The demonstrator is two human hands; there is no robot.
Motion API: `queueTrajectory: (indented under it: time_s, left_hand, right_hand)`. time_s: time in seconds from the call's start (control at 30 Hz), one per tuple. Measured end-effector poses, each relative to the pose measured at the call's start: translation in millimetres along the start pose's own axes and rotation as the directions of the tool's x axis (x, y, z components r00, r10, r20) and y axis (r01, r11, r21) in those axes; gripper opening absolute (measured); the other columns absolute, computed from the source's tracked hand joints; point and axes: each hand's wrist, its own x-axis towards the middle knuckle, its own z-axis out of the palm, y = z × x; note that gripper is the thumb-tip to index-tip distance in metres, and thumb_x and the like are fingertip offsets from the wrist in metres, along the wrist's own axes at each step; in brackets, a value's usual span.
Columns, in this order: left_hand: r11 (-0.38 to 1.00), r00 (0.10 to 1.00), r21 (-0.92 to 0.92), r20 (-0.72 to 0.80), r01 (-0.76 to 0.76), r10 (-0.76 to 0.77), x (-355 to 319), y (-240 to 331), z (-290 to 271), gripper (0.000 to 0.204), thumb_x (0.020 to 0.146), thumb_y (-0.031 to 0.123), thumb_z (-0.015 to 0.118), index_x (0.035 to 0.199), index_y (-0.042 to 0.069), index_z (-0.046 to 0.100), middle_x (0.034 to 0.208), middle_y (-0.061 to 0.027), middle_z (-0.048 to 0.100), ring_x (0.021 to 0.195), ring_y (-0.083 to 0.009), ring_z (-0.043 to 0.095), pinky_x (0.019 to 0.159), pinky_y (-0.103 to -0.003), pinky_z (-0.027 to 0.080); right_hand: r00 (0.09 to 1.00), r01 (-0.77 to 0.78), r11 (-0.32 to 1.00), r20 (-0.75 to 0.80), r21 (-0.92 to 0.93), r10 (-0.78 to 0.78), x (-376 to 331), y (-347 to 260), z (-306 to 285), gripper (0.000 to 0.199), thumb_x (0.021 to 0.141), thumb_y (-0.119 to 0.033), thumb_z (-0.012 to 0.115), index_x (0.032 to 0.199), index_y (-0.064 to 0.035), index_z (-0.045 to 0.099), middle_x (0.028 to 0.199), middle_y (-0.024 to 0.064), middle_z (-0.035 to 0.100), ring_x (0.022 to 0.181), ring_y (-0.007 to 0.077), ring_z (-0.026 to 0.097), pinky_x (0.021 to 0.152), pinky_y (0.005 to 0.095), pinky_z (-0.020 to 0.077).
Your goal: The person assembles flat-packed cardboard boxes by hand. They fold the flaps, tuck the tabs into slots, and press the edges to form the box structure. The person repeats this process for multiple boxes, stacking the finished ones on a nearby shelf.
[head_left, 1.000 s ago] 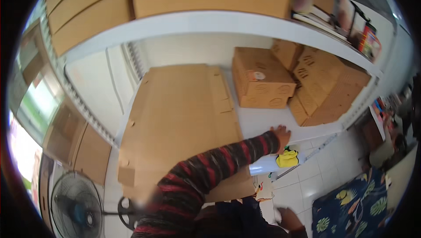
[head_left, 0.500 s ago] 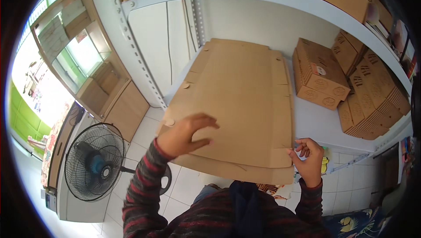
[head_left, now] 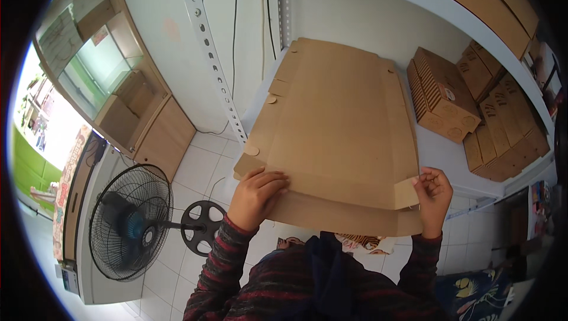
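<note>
A big flattened cardboard box [head_left: 337, 126] lies on the white shelf surface [head_left: 441, 155], its near edge hanging out over the front of the shelf toward the person. It seems to be a stack of at least two sheets, since a lower layer [head_left: 349, 217] sticks out below the upper one along the near edge. The left hand [head_left: 257, 194] lies flat on the near left corner, fingers spread forward and pressing down on the top sheet (palm down, not curled around anything). The right hand [head_left: 433, 189] is at the near right corner, fingers bent and pinching the small corner flap [head_left: 405, 192] of the cardboard. Both forearms come up from below in dark striped sleeves [head_left: 216, 265]. On the shelf to the right of the sheet, well apart from the hands, sit stacks of folded brown cartons [head_left: 444, 99], with more of them farther right [head_left: 503, 131]. A perforated metal upright [head_left: 216, 55] rises at the shelf's left. Down on the tiled floor to the left stands a black pedestal fan [head_left: 127, 220], beside a wooden cabinet [head_left: 148, 126].
</note>
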Motion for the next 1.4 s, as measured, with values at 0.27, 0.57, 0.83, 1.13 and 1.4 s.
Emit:
queueTrajectory:
  time_s: [0.27, 0.57, 0.83, 1.13, 1.4]
  left_hand:
    - [0.993, 0.983, 0.024, -0.138, -0.114, 0.116, 17.7, -6.7, -3.6, 0.01, 0.078, 0.003, 0.069, 0.088, 0.005, 0.067, 0.09, -0.0058, 0.072, 0.083, -0.0245, 0.068, 0.084, -0.037, 0.051]
    - [0.995, 0.988, 0.083, -0.137, -0.053, 0.064, 21.7, -4.8, -2.1, 0.016, 0.079, 0.007, 0.07, 0.095, 0.007, 0.068, 0.093, -0.0031, 0.071, 0.088, -0.0237, 0.066, 0.096, -0.044, 0.044]
    - [0.991, 0.988, 0.109, -0.126, -0.075, 0.089, 36.8, 62.7, 24.5, 0.027, 0.076, 0.01, 0.073, 0.102, 0.012, 0.067, 0.106, -0.0004, 0.067, 0.105, -0.0193, 0.062, 0.108, -0.052, 0.033]
    - [0.968, 0.92, 0.25, -0.382, 0.005, 0.094, 55.2, 96.6, 61.7, 0.019, 0.072, 0.005, 0.078, 0.087, 0.013, 0.069, 0.09, 0.0014, 0.069, 0.088, -0.0164, 0.067, 0.103, -0.047, 0.041]
    - [0.958, 0.886, 0.205, -0.456, 0.201, -0.088, 52.1, 109.4, 70.0, 0.018, 0.074, 0.005, 0.077, 0.088, 0.012, 0.067, 0.089, 0.0006, 0.069, 0.088, -0.0177, 0.067, 0.1, -0.046, 0.042]
  right_hand:
    - [0.993, 0.105, 0.991, -0.056, 0.081, -0.101, -39.7, -14.9, 20.1, 0.058, 0.081, -0.006, 0.076, 0.133, 0.0002, 0.05, 0.135, 0.0115, 0.05, 0.095, 0.0147, 0.061, 0.082, 0.0261, 0.0518]
    - [0.886, 0.449, 0.784, 0.328, -0.428, -0.328, -12.9, -23.6, -1.9, 0.029, 0.07, 0.001, 0.076, 0.096, -0.0008, 0.064, 0.122, 0.0134, 0.058, 0.092, 0.0256, 0.063, 0.075, 0.0326, 0.0532]
    - [0.681, 0.697, 0.656, 0.552, -0.289, -0.48, 48.0, -39.3, -7.1, 0.017, 0.071, -0.006, 0.077, 0.077, -0.0028, 0.061, 0.074, 0.0083, 0.06, 0.069, 0.0273, 0.06, 0.06, 0.0365, 0.0478]
    - [0.333, 0.847, 0.53, 0.743, 0.034, -0.581, 107.8, -50.6, -11.8, 0.016, 0.072, -0.012, 0.076, 0.075, -0.0044, 0.061, 0.071, 0.0075, 0.06, 0.066, 0.0266, 0.059, 0.06, 0.0364, 0.0471]
    - [0.064, 0.832, 0.497, 0.846, 0.248, -0.529, 141.5, -53.2, 2.5, 0.017, 0.076, -0.017, 0.073, 0.074, -0.006, 0.06, 0.071, 0.0069, 0.059, 0.069, 0.0264, 0.059, 0.061, 0.0374, 0.0465]
